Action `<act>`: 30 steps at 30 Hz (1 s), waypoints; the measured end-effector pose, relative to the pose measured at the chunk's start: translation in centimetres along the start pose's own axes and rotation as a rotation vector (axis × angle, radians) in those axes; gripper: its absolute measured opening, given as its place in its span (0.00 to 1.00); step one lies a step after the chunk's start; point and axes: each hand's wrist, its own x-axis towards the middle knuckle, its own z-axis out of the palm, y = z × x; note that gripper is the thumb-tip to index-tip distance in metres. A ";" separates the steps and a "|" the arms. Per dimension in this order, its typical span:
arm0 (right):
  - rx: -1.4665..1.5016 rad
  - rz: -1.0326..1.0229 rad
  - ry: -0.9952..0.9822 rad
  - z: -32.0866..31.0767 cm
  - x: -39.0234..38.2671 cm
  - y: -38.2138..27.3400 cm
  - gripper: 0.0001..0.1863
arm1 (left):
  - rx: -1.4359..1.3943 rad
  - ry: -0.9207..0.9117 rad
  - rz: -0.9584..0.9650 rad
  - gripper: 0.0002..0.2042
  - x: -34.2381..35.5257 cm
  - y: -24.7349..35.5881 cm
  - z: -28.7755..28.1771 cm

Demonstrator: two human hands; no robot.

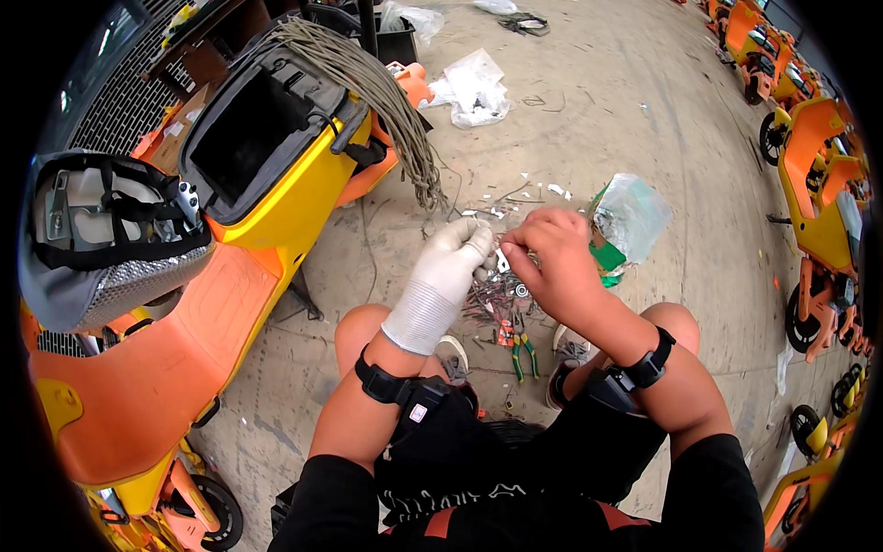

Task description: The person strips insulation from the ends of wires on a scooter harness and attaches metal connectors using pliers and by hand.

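Note:
My left hand (451,262), in a white knitted glove, has its fingertips pinched together in front of me. Close beside it is my bare right hand (554,261), its thumb and forefinger pressed together. A small white piece (502,261) shows between the two hands; what each hand grips is too small to tell. Below them on the floor lies a pile of thin metal scraps (487,299) with a small round ring-shaped part (521,291). Pliers with green and black handles (524,357) lie between my shoes, beside a small orange-red piece (506,333).
To my left stands a yellow and orange scooter (166,368) with an open bin (248,138); a bundle of cords (405,120) hangs over it. A plastic bag (635,216) lies right of my hands, a white bag (476,87) farther off. More scooters (814,212) line the right.

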 end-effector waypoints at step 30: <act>-0.269 -0.136 0.026 0.0 -0.2 0.2 0.13 | 0.072 0.092 0.020 0.11 0.0 -0.4 0.9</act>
